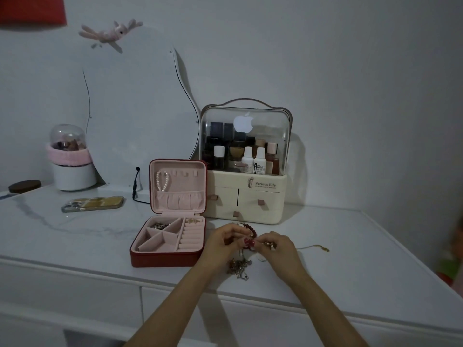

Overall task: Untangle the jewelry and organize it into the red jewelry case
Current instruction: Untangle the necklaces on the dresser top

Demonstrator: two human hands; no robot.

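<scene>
Both hands meet over the white surface (350, 246) just right of the red jewelry case (167, 256). The left hand (223, 242) has its fingers curled in, pinching at the tangle of jewelry (238, 266), and the right hand (278, 246) pinches the same knot from the other side; what exactly sits between its fingertips is too small to tell. A dark red bead bracelet (250, 231) loops up behind the fingers, and a clump of chains hangs down from the hands onto the surface near its front edge. A thin gold chain (315, 247) lies apart on the right.

The case stands open, with a pearl bracelet (162, 181) hung in the lid, some pieces (159, 225) in the back-left compartment and rings (193, 220) at the top of the ring rolls. The other compartments look unfilled, so I judge the sorting to be at an early stage.

The main risk is pulling the two hands apart too hard: that would tighten the knot or snap a fine chain. The dangling clump is close to the edge and could slide off if released carelessly. Dim light also makes small clasps easy to miss.
</scene>
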